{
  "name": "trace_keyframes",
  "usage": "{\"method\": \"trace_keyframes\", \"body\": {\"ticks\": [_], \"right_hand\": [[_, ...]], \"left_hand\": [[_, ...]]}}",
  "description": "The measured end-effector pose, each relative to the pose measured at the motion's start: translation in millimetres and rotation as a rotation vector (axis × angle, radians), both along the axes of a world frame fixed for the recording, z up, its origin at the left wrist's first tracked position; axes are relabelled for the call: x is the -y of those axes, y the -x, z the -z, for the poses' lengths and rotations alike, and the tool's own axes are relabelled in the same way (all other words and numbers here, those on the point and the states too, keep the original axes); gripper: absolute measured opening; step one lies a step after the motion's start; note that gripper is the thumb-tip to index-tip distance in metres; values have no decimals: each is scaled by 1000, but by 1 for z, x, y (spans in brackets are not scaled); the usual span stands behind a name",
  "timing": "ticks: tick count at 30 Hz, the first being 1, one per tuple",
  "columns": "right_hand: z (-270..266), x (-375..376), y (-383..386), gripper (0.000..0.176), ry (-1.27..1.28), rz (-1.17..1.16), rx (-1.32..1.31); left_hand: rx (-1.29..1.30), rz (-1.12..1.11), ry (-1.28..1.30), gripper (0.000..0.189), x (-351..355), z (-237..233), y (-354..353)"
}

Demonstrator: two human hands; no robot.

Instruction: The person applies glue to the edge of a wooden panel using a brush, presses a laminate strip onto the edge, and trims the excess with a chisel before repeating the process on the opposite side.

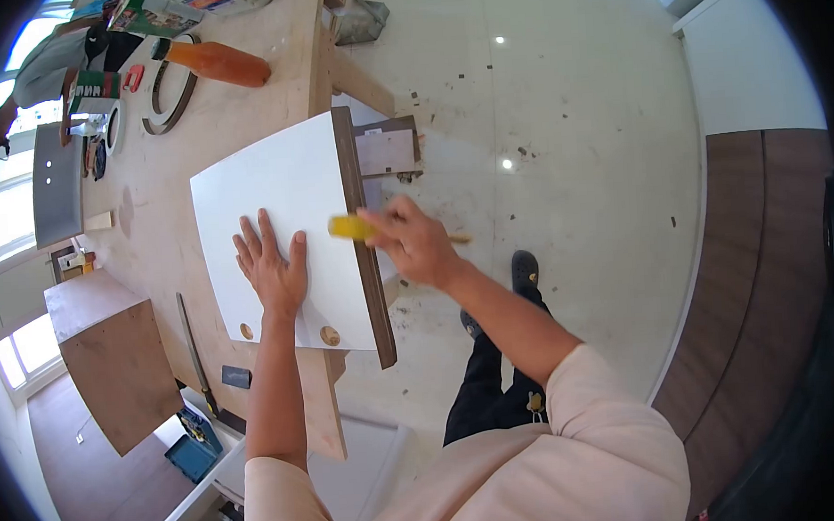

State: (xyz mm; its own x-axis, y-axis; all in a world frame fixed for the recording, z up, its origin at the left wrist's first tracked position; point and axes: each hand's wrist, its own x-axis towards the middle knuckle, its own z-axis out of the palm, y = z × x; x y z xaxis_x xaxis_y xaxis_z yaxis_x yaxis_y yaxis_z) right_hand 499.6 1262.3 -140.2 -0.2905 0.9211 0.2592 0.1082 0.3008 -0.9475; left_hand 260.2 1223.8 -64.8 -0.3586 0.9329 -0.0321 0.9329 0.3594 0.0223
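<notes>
A white panel (280,173) lies on the wooden workbench, its brown edge (374,300) facing the floor side. Two round holes show near one end of the panel. My left hand (274,273) rests flat on the white face, fingers spread. My right hand (416,242) is closed around a small yellow tool (349,228) at the brown edge. Motion blurs the tool, so its exact kind and whether it touches the edge cannot be made out.
On the workbench (157,161) are an orange bottle (223,65), a coiled edging strip (180,103), a wooden box (116,371), a dark block (236,377) and a long bar clamp (194,352). Another person (67,62) is at the far side. Scraps litter the tiled floor (574,205).
</notes>
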Motion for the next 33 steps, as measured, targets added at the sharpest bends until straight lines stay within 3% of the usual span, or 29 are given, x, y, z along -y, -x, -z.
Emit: {"method": "trace_keyframes", "body": {"ticks": [5, 10, 12, 15, 17, 19, 22, 28, 33], "right_hand": [[-14, -137, 19, 35, 3, 110, 105], [-3, -160, 22, 35, 27, 134, 43], [3, -145, 22, 37, 18, 106, 3], [-16, -106, 10, 38, 21, 52, 164], [-6, -43, 3, 39, -8, 27, 113], [-15, 24, -20, 41, 115, -145, 105], [-24, 45, -33, 40, 57, -173, 36], [-16, -109, 18, 36, 1, 21, 87], [-8, -168, 25, 38, 153, 160, 55]], "left_hand": [[24, 1, -7, 78, 1, 1, 0], [27, 7, -7, 77, 2, 4, 2], [33, 19, -13, 77, 1, 5, 3], [24, 51, -7, 76, 5, 5, 9], [17, 70, -11, 76, 2, 9, 11], [6, 72, -9, 76, 4, 9, 13], [-16, 59, 2, 76, 5, 8, 11], [10, 31, -9, 75, 4, 8, 11], [-10, -28, 30, 75, 4, 3, 4]]}}
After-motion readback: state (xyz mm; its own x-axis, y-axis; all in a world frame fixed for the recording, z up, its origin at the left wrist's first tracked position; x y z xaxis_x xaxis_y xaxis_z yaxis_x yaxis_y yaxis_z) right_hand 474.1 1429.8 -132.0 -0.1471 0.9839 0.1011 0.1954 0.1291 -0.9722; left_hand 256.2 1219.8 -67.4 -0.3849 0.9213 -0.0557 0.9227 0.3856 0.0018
